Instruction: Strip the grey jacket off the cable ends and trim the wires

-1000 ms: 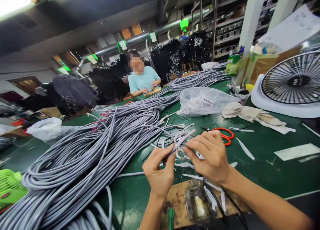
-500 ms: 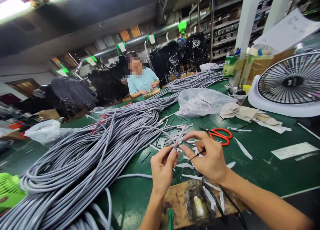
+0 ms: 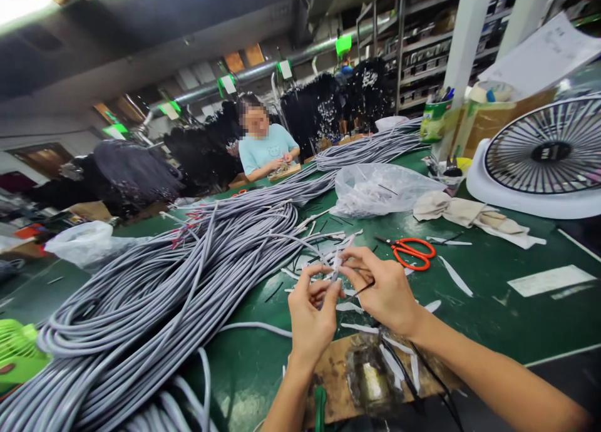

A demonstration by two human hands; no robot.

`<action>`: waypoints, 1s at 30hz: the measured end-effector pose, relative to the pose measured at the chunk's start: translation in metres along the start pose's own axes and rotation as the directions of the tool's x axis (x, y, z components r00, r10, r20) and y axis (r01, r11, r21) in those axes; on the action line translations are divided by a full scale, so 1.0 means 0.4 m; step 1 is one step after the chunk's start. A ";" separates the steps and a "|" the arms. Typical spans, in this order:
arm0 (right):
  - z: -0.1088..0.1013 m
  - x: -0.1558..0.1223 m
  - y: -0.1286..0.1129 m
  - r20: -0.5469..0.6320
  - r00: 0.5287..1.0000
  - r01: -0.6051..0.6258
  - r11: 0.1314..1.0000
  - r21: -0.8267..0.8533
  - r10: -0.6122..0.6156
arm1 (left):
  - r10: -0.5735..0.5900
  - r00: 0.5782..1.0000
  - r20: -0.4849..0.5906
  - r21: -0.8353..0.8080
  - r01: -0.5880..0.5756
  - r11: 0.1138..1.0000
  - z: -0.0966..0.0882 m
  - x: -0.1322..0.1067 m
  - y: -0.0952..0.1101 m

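Note:
My left hand (image 3: 312,319) pinches the stripped end of a grey sheathed cable (image 3: 335,272) between thumb and fingertips. My right hand (image 3: 382,291) is close beside it, and its fingers hold a thin black wire (image 3: 362,288) coming from that end. The fingers partly hide the cable end. A large heap of grey cables (image 3: 141,294) lies to the left of my hands. Red-handled scissors (image 3: 413,252) rest beyond my right hand, and white sheath strips (image 3: 350,307) lie scattered beneath both hands.
The green workbench (image 3: 474,313) carries a wooden board (image 3: 335,369), a plastic bag of offcuts (image 3: 380,191), a beige cloth (image 3: 469,214) and a white fan (image 3: 539,150). A green fan (image 3: 16,350) stands at left. A co-worker (image 3: 263,145) sits across the bench, working with both hands.
My hands have come closer together and lower over the bench. The cable end now sits lower and is more hidden between my fingers. The view has shifted only slightly.

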State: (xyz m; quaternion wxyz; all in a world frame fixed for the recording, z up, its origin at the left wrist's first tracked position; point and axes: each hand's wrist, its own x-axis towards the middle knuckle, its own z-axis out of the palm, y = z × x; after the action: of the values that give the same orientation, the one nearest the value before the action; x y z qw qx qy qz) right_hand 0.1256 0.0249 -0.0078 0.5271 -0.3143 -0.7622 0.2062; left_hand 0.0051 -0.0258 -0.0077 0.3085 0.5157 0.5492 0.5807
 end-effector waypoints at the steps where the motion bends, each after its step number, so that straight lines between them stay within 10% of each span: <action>1: -0.002 0.000 0.005 0.032 0.998 0.060 0.995 -0.076 -0.058 | 0.006 1.000 -0.003 0.013 -0.006 1.000 0.000 0.001 -0.002; 11: -0.007 -0.002 0.023 0.225 0.910 0.414 0.763 -0.496 -0.348 | -0.050 0.998 0.033 0.012 0.049 0.999 0.004 0.003 -0.001; 21: -0.006 0.010 0.004 0.173 0.985 0.021 0.998 -0.058 -0.010 | 0.029 0.997 0.065 0.038 -0.032 0.999 -0.002 0.001 0.001; 26: -0.027 0.025 -0.003 0.383 0.912 -0.215 0.966 0.143 0.147 | 0.216 0.975 0.051 0.287 -0.221 0.932 -0.006 -0.001 -0.006; 30: -0.042 0.027 -0.018 0.489 0.872 -0.162 0.945 0.285 0.002 | 0.289 0.956 0.044 0.404 -0.281 0.870 -0.020 0.006 -0.012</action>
State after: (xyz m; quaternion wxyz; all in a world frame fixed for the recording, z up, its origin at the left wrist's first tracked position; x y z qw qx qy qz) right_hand 0.1368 0.0271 0.0103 0.3546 -0.1965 -0.8118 0.4203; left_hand -0.0042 -0.0253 -0.0106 0.1009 0.6386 0.5784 0.4975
